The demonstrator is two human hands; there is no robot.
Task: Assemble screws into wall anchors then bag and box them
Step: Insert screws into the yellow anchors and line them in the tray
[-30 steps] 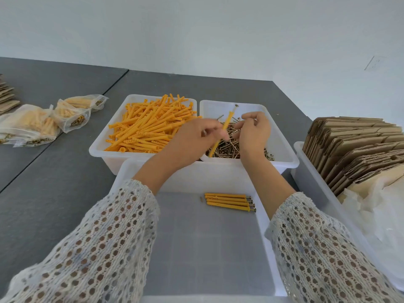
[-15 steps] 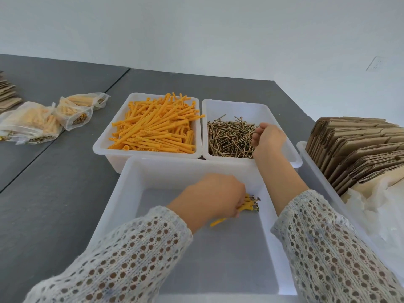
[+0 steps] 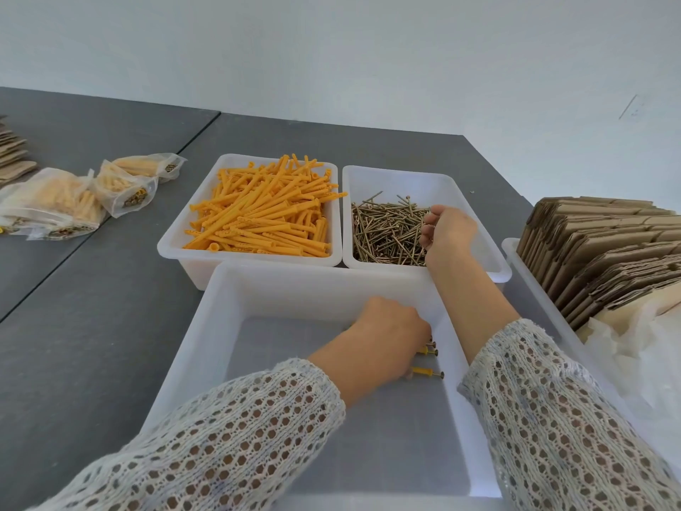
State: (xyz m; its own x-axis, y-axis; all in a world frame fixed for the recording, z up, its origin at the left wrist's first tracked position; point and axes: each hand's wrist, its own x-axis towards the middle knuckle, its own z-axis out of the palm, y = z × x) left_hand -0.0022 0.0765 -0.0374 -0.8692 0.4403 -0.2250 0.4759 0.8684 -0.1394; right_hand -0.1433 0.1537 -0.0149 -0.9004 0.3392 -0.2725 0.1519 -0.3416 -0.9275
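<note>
Nearest tray [image 3: 206, 348]: the left hand [image 3: 383, 337] is palm down over the assembled anchors [image 3: 427, 372] on the tray floor, fingers curled; whether it grips one cannot be told, as the hand covers them. Screw heads project from the yellow ends just beside it. Beyond, two bins stand side by side. The left bin [image 3: 173, 248] holds loose yellow wall anchors [image 3: 265, 212]. In the right bin [image 3: 479, 201], the right hand [image 3: 447, 230] is loosely closed with fingertips among the screws [image 3: 383, 234]. Far left on the table [image 3: 92, 326] lie filled bags [image 3: 55, 204]. Folded cartons [image 3: 608, 245] stand at the right.
</note>
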